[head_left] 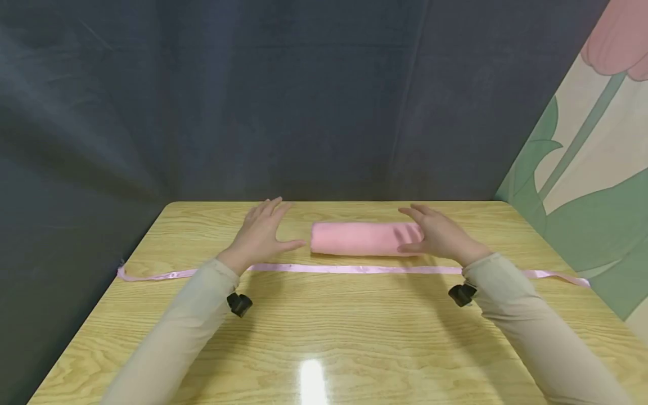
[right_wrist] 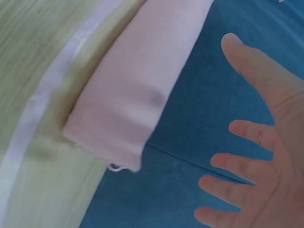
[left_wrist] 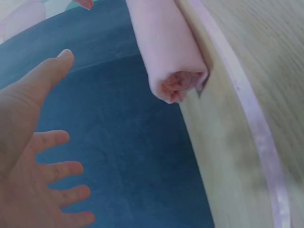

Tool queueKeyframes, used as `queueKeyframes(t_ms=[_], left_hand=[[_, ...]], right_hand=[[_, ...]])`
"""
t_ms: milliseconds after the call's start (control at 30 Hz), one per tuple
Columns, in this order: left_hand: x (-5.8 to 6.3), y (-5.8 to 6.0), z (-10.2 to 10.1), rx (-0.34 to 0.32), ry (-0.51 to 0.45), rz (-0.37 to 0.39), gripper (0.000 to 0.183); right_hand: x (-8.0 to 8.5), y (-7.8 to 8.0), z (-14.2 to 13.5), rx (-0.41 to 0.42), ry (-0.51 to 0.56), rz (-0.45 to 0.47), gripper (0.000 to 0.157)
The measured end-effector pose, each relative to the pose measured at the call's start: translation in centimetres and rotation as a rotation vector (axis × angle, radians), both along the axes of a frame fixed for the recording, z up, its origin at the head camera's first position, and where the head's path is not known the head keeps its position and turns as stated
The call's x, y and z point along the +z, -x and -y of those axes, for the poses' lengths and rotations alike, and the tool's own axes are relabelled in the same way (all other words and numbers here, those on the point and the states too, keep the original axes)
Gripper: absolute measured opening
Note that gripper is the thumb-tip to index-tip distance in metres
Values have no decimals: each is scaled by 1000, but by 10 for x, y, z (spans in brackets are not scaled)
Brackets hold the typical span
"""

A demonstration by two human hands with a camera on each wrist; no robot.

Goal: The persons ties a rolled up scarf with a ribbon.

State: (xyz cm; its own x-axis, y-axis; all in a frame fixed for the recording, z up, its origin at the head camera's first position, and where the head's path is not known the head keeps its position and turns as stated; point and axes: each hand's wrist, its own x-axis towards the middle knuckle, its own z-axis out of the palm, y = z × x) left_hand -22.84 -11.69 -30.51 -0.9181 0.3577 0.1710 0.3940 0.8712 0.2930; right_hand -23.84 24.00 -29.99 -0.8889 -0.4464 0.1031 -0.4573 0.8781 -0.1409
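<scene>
A rolled pink towel (head_left: 361,238) lies crosswise toward the far side of the wooden table. Its spiral end (left_wrist: 178,86) faces the left wrist camera, and a small loop (right_wrist: 115,167) sticks out at the other end. My left hand (head_left: 259,233) hovers just left of the roll, fingers spread and thumb pointing at it. Over the roll's right end is my right hand (head_left: 441,232), its fingers apart and holding nothing. Nearer to me than the towel, a shiny lilac ribbon (head_left: 349,269) stretches from side to side, passing beneath both forearms in the head view.
The wood-grain table (head_left: 304,315) ends at a dark blue cloth (head_left: 304,101) behind and on the left. A floral panel (head_left: 602,185) stands along the right side. Each ribbon end reaches a side edge of the table. Small black cameras (head_left: 239,304) sit on both wrists.
</scene>
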Motion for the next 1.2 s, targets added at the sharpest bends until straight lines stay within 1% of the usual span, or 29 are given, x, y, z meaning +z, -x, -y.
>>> queueKeyframes(t_ms=[100,233,333,533,667,767,867,1033,1200], left_hand=[[-6,4,-1,-17,2,-9,85],[-14,9,-3,-35,-15,6,83],[-19,12,-5,-38,-23,27,81],[-29,18,-9,-33,-23,95,83],[-36,21,-13,-38,-13,107,83],[-40,22,-17,-41,3,107,83],[-43,22,-21,-41,12,125,86],[-49,23,-28,-35,18,160,88],[-52,26,-34,-27,25,165,88]], right_hand=[[-5,2,-1,-18,3,25,83],[-10,4,-2,-40,9,60,83],[-13,6,-3,-47,15,79,82],[-21,11,-10,-49,30,96,80],[-27,13,-15,-63,32,108,80],[-31,15,-18,-68,37,100,81],[-35,16,-22,-77,40,103,83],[-43,19,-27,-120,49,154,87],[-49,22,-30,-150,49,178,92]])
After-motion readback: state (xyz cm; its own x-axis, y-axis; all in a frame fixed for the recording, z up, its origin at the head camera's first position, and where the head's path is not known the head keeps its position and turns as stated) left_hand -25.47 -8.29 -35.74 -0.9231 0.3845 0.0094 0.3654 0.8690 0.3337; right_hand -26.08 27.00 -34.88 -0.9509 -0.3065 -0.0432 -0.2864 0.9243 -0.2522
